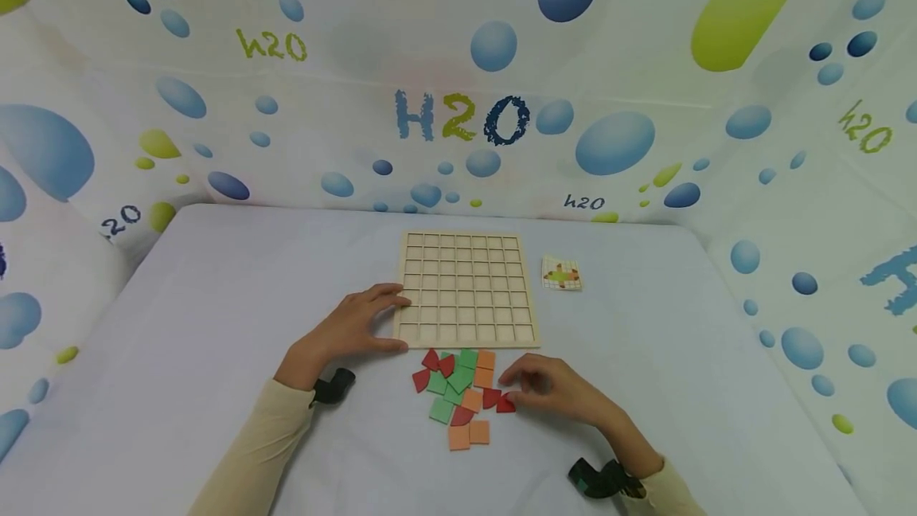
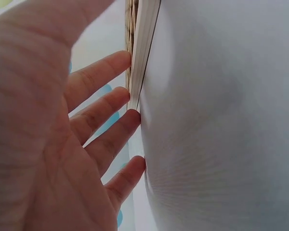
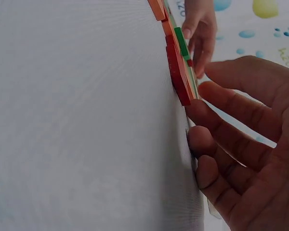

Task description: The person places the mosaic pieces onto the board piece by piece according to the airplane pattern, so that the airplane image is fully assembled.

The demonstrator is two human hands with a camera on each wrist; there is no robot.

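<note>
Head view: left hand (image 1: 351, 325), fingers spread wide, touches the left edge of the board (image 1: 464, 291), toward the worktop's (image 1: 630, 309) far edge. Right hand (image 1: 562, 390), fingers loosely bent, touches a red tile (image 1: 505, 404) at the right of the other tiles (image 1: 461, 378), just off the board's near edge. A card (image 1: 562, 274) lies beside the board's right edge.

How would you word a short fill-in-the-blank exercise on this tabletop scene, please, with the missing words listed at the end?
As the head view shows it, the left hand is at the ____ side of the wooden grid board. The pattern card lies to the ____ of that board. The tile nearest the right hand is coloured ____. The two square tiles closest to the person are ____.

Missing words: left; right; red; orange.
</note>
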